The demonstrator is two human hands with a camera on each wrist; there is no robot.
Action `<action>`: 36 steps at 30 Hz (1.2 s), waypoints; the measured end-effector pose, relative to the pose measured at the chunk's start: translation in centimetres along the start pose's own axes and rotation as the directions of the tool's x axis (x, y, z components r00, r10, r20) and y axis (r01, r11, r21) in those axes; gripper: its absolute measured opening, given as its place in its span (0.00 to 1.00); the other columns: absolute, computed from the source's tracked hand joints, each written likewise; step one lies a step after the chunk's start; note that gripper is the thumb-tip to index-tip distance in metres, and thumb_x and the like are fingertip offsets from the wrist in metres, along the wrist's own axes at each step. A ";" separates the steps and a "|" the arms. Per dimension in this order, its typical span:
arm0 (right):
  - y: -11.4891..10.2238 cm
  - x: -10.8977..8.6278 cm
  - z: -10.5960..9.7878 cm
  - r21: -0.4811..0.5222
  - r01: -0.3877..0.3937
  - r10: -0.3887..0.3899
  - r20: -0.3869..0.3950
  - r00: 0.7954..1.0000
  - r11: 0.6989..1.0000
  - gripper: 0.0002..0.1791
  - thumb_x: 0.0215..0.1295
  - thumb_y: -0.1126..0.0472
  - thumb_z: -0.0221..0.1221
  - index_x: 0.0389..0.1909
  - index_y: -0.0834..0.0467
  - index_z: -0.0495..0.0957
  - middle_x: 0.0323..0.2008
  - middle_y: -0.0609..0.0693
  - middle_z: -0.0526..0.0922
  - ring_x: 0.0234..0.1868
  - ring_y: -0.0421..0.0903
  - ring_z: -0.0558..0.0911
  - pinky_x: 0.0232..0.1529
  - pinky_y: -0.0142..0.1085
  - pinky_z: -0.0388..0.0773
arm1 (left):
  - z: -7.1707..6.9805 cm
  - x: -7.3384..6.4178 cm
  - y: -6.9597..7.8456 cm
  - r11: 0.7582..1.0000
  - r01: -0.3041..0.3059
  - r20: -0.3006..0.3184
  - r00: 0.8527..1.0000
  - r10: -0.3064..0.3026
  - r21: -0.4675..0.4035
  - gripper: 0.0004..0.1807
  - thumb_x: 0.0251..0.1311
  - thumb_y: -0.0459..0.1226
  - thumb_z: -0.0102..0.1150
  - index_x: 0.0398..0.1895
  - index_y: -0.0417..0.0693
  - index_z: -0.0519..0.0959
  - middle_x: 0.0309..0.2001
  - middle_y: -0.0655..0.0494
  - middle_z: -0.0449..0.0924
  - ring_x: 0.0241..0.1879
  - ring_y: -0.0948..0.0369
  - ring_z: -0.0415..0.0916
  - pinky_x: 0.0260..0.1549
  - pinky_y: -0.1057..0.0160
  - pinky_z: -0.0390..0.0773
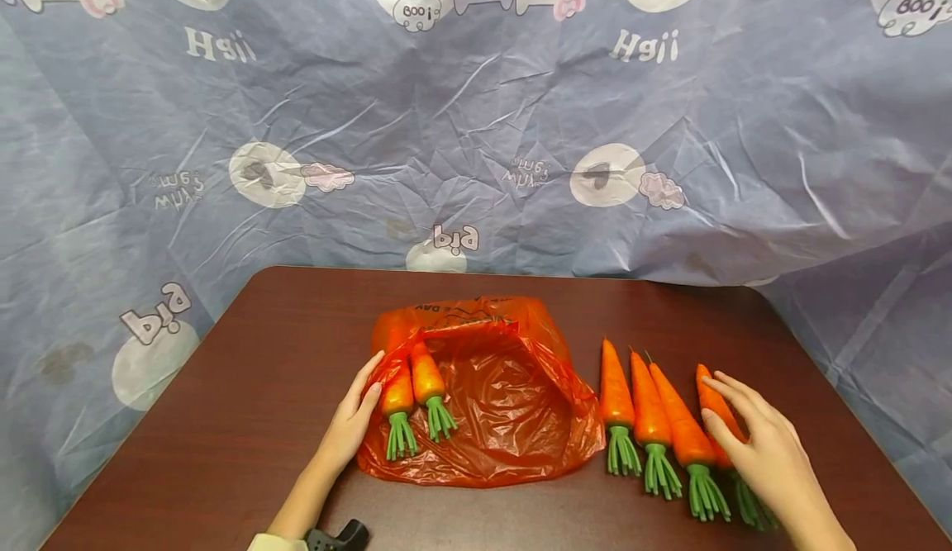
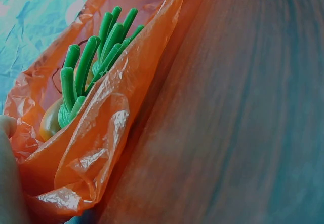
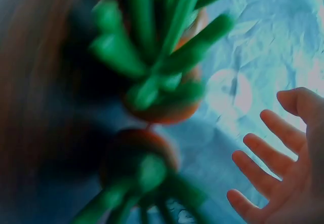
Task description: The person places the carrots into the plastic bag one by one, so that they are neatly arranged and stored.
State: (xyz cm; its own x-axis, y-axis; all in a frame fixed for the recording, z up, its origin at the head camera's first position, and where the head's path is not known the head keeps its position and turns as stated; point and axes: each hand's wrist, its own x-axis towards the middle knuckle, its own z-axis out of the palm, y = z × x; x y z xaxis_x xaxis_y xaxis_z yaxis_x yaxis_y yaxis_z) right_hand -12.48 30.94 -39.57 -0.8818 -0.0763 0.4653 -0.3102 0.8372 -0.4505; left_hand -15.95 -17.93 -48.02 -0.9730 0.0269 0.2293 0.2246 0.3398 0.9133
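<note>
Gripping the left edge of a crinkled, translucent red plastic bag (image 1: pixel 513 410) at lower centre, a left hand (image 1: pixel 351 420) flanks two orange, green-stemmed carrots (image 1: pixel 427 376) in its mouth, as four matching carrots (image 1: pixel 651 409) lie lower right, the last partly behind a right hand (image 1: pixel 769 444), fingers apart.

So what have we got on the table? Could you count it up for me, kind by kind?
Red plastic bag: 1
Carrots: 6 in sight (2 in the bag, 4 lying to its right)
Total: 7
</note>
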 end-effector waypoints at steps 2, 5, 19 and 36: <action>0.8 -0.2 -0.1 -0.020 -0.031 0.032 0.020 0.999 0.999 0.24 0.61 0.58 0.57 0.59 0.53 0.69 0.59 0.60 0.69 0.67 0.41 0.59 0.55 0.53 0.62 | 0.0 0.0 0.0 1.000 -0.001 0.002 1.000 0.001 -0.002 0.25 0.69 0.43 0.39 0.68 0.64 0.55 0.68 0.54 0.56 0.65 0.53 0.55 0.61 0.46 0.57; 2.2 -0.3 -0.3 -0.051 -0.079 0.082 0.075 0.994 0.996 0.25 0.62 0.57 0.56 0.60 0.56 0.67 0.61 0.62 0.66 0.58 0.67 0.65 0.44 0.61 0.60 | 0.0 0.1 -0.1 1.000 0.000 0.003 1.000 0.000 -0.010 0.24 0.69 0.43 0.40 0.68 0.65 0.55 0.68 0.54 0.56 0.65 0.53 0.55 0.61 0.45 0.57; 6.9 -1.5 1.2 0.009 -0.105 0.100 0.222 0.970 0.994 0.21 0.60 0.56 0.58 0.52 0.61 0.72 0.56 0.66 0.67 0.63 0.25 0.52 0.47 0.58 0.61 | -0.1 0.1 0.2 1.000 -0.003 0.003 1.000 0.003 0.003 0.25 0.69 0.42 0.39 0.68 0.60 0.54 0.68 0.53 0.56 0.66 0.51 0.53 0.62 0.44 0.56; 6.3 -1.4 0.4 -0.101 -0.168 0.188 0.238 0.953 0.981 0.26 0.58 0.51 0.59 0.53 0.63 0.72 0.53 0.68 0.71 0.51 0.67 0.69 0.43 0.58 0.65 | -0.1 0.0 -0.1 1.000 -0.006 0.004 1.000 0.005 0.021 0.25 0.69 0.42 0.39 0.69 0.60 0.54 0.68 0.52 0.56 0.65 0.51 0.54 0.61 0.43 0.56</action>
State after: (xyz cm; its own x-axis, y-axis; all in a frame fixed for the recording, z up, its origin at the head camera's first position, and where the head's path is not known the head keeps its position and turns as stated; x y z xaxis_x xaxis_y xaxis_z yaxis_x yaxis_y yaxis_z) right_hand -13.29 36.09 -43.34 -0.9832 -0.0441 0.1773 -0.1198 0.8886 -0.4428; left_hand -15.98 -18.01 -48.05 -0.9720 0.0326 0.2329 0.2288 0.3594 0.9047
